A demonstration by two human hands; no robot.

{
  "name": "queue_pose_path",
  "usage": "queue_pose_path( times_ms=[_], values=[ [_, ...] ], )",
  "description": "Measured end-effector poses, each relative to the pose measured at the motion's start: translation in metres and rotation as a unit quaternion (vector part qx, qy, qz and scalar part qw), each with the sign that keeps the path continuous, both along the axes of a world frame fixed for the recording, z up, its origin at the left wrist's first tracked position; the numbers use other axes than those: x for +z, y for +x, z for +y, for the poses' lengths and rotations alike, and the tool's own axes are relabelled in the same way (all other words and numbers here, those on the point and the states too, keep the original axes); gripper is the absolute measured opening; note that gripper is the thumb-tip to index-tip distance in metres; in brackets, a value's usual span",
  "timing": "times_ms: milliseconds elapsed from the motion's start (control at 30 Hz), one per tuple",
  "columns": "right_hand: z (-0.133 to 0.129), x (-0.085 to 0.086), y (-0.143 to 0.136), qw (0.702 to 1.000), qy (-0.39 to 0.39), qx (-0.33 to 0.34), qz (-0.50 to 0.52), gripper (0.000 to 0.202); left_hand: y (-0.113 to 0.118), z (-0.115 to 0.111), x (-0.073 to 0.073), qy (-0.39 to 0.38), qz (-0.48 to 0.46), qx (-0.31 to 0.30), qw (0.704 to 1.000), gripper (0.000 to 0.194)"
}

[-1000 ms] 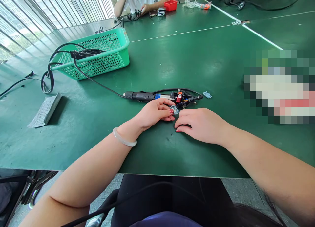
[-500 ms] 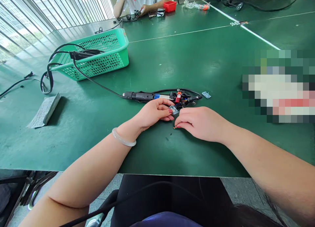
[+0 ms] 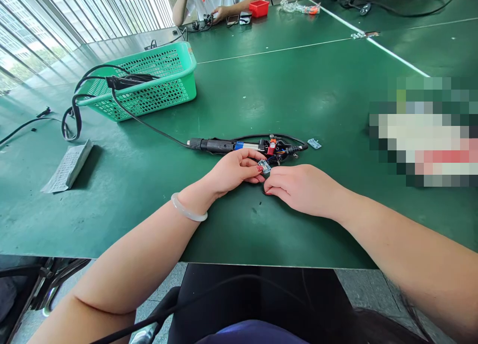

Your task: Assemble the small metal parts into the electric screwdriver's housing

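Although little had shifted over the last second, one alteration was on record: the right hand (image 3: 306, 188) had drawn its thumb and fingertips together, and the gap visible between them a second earlier had gone. Clock directions below took 12 as the far side of the worktop (image 3: 261, 234).

Item: small plate (image 3: 265, 167), pale blue-grey, one. Location: at the fingertips of the left hand (image 3: 234, 169), above the near part of the worktop. Held: pinched between thumb and fingers. Orientation: long axis from about 10 toward 4 o'clock, the free end toward 4, pointing at the right hand. Front or back face: not determinable.

Right hand: just beside the plate at 4 o'clock, fingertips pressed together. Contents, if any: could not be told. Meaning of the change, as judged: fine handling of a small piece, with the plate kept as the steady part; no finished join was evident.

Item: cable-fed assembly (image 3: 216, 146), one. Location: on the worktop, just past the hands toward 12. Long axis: nearly 9 to 3 o'clock; black barrel toward 9, clustered parts toward 3. Contact with the left hand: unclear.

Item: second plate (image 3: 314, 143), similar, one. Location: flat on the worktop, apart from the first at 2 o'clock. Long axis: roughly 10 to 4.

Item: green basket (image 3: 164, 99), one, holding black cable. Location: 10 o'clock from the hands, unmoved.
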State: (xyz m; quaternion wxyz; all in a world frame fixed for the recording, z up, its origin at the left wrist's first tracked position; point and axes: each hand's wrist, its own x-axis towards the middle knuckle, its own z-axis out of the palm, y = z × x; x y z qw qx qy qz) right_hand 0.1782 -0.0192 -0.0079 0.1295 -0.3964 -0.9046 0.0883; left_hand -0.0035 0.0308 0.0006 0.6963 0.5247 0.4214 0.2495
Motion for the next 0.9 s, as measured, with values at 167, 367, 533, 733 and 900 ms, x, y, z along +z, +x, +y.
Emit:
queue_pose_path(
  times_ms=[167,367,533,733,900],
  values=[
    [0.002,0.004,0.007,0.999,0.006,0.012,0.029,0.023,0.001,0.0,-0.005,0.039,0.015,-0.01,0.999,0.02],
    [0.012,0.003,0.019,0.994,0.064,-0.028,0.085,0.025,0.002,-0.003,-0.006,0.098,0.065,-0.042,0.992,0.022],
    [0.016,-0.004,0.018,0.992,0.119,-0.01,0.027,0.03,0.002,-0.005,-0.004,0.125,0.104,-0.056,0.985,0.023],
    [0.022,-0.006,0.018,0.986,0.166,0.006,-0.021,0.037,0.001,-0.004,0.0,0.101,0.088,-0.061,0.989,0.022],
    [0.025,-0.003,0.017,0.981,0.191,0.021,-0.028,0.04,0.001,-0.002,0.0,0.09,0.081,-0.061,0.991,0.022]
  ],
)
